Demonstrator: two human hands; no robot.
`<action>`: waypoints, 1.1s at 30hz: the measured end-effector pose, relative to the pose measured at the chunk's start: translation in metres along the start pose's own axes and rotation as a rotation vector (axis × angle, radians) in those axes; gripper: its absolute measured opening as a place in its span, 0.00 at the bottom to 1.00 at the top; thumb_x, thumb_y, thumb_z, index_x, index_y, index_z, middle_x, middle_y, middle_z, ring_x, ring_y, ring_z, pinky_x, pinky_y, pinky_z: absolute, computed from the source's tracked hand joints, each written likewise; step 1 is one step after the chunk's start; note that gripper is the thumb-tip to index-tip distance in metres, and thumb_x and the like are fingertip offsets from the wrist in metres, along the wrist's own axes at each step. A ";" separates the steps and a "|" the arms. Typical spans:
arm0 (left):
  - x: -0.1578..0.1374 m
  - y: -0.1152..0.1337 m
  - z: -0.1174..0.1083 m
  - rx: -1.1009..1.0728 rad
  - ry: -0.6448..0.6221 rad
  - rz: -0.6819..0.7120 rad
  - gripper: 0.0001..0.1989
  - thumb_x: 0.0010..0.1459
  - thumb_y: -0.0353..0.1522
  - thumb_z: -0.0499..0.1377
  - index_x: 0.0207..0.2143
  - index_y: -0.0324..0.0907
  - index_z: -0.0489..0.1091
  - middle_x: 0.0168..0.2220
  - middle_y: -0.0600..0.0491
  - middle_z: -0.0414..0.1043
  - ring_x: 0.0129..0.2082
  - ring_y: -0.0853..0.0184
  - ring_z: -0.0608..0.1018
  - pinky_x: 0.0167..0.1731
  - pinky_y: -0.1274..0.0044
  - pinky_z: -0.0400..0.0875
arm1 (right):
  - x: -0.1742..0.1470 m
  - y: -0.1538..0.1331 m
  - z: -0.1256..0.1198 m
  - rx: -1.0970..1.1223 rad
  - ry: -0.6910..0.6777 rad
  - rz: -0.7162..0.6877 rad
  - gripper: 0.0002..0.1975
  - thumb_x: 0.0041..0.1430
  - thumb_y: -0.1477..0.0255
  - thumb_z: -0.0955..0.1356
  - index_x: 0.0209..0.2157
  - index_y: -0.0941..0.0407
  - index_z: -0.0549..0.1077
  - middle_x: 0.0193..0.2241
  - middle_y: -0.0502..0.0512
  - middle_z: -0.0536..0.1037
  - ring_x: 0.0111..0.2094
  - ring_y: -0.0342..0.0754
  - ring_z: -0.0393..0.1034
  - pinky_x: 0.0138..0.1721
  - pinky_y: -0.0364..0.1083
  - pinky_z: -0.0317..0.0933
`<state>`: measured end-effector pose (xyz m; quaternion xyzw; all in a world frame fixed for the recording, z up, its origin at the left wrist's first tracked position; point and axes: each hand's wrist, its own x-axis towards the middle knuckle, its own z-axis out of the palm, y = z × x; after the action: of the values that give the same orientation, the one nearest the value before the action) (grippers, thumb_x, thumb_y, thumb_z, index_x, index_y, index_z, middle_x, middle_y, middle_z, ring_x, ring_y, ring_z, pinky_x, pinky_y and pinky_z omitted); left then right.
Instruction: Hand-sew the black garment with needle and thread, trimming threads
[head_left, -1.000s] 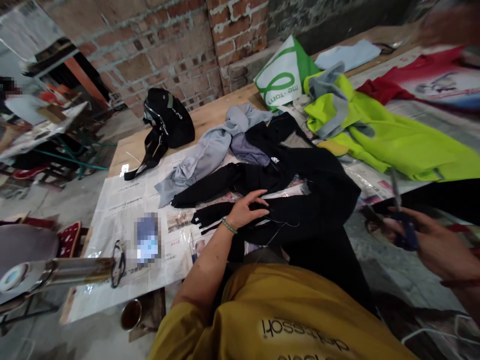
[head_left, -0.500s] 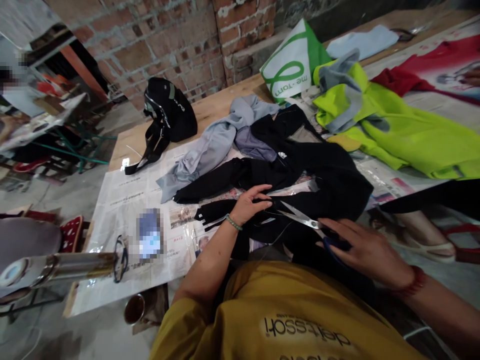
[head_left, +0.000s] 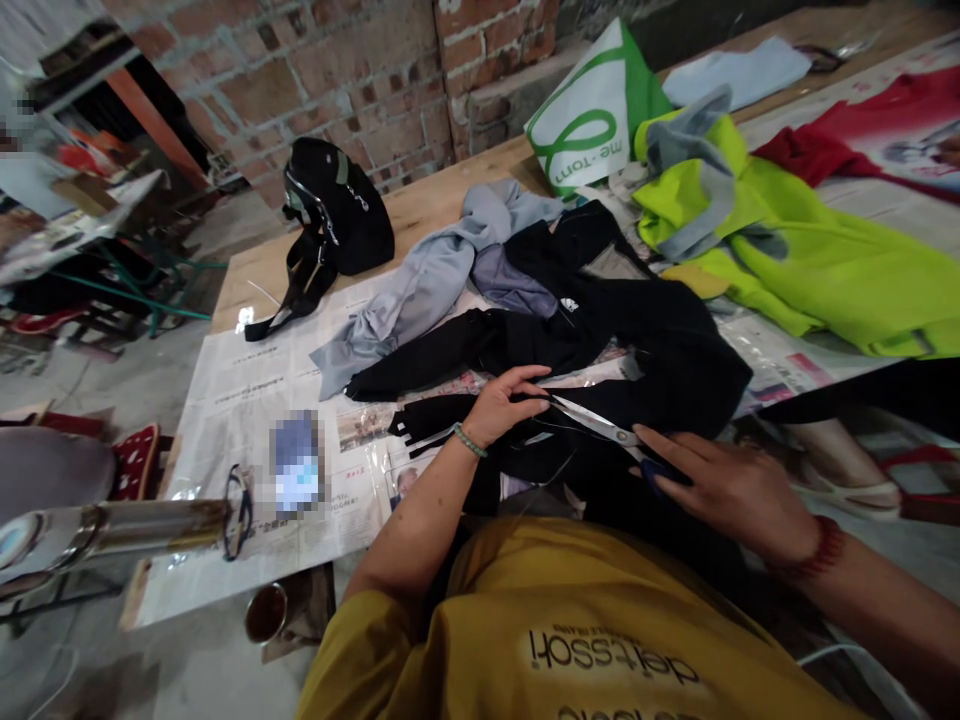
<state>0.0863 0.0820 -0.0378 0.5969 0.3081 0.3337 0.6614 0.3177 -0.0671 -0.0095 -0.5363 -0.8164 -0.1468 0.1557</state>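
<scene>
My left hand (head_left: 501,408) is on a black garment (head_left: 660,340) spread over the table, its thumb and forefinger closing on the black cloth. A pair of scissors (head_left: 592,418) with dark blue handles is in my right hand (head_left: 731,490). The blades look nearly closed, and their tips reach the cloth right beside my left fingertips. Thin loose thread shows on the cloth below the blades. Part of the handles is hidden by my right fingers.
Grey cloth (head_left: 420,300) lies behind the black garment, with a black bag (head_left: 337,205) farther left. A yellow-green garment (head_left: 817,250) and a green-white bag (head_left: 592,110) are at right. A metal flask (head_left: 150,525) stands at the table's left edge. Someone's foot (head_left: 855,480) shows at right.
The scissor blades have gone from apart to nearly closed, and the tips have moved slightly left and up toward my left fingertips. My left hand stays almost in place.
</scene>
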 end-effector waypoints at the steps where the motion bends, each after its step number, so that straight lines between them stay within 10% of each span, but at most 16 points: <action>1: 0.000 0.000 0.000 0.001 0.000 -0.002 0.24 0.44 0.29 0.65 0.46 0.41 0.69 0.30 0.55 0.73 0.29 0.74 0.72 0.33 0.81 0.66 | 0.000 0.000 0.000 0.000 0.001 -0.007 0.16 0.62 0.68 0.60 0.47 0.58 0.71 0.26 0.52 0.76 0.21 0.42 0.68 0.23 0.41 0.57; 14: 0.000 -0.002 -0.001 0.003 -0.003 -0.010 0.23 0.44 0.30 0.65 0.46 0.41 0.69 0.31 0.55 0.73 0.29 0.74 0.72 0.33 0.80 0.66 | -0.007 -0.002 0.012 0.174 -0.119 0.111 0.17 0.60 0.67 0.63 0.48 0.58 0.71 0.29 0.55 0.78 0.24 0.45 0.73 0.25 0.42 0.63; 20: 0.001 -0.001 0.000 -0.043 0.002 0.003 0.23 0.45 0.30 0.64 0.46 0.42 0.69 0.30 0.56 0.72 0.29 0.73 0.71 0.33 0.79 0.67 | -0.004 -0.011 0.016 0.713 -0.119 0.498 0.21 0.51 0.61 0.68 0.44 0.57 0.74 0.40 0.59 0.78 0.39 0.53 0.74 0.42 0.48 0.68; 26: 0.001 0.000 -0.003 -0.030 0.002 0.041 0.23 0.46 0.29 0.64 0.47 0.42 0.68 0.32 0.55 0.71 0.31 0.73 0.71 0.35 0.79 0.66 | 0.014 -0.029 -0.001 1.234 -0.237 0.998 0.27 0.42 0.57 0.72 0.43 0.57 0.72 0.17 0.47 0.70 0.14 0.40 0.61 0.16 0.41 0.57; 33: 0.002 -0.002 -0.005 -0.029 -0.008 0.030 0.24 0.45 0.30 0.64 0.48 0.43 0.68 0.30 0.55 0.71 0.29 0.74 0.69 0.32 0.81 0.64 | 0.019 -0.004 -0.023 1.150 -0.045 1.103 0.27 0.39 0.57 0.72 0.42 0.55 0.71 0.15 0.44 0.67 0.15 0.39 0.59 0.18 0.41 0.54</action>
<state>0.0836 0.0864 -0.0404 0.5932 0.2914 0.3455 0.6662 0.3090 -0.0626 0.0188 -0.7015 -0.3842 0.4065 0.4417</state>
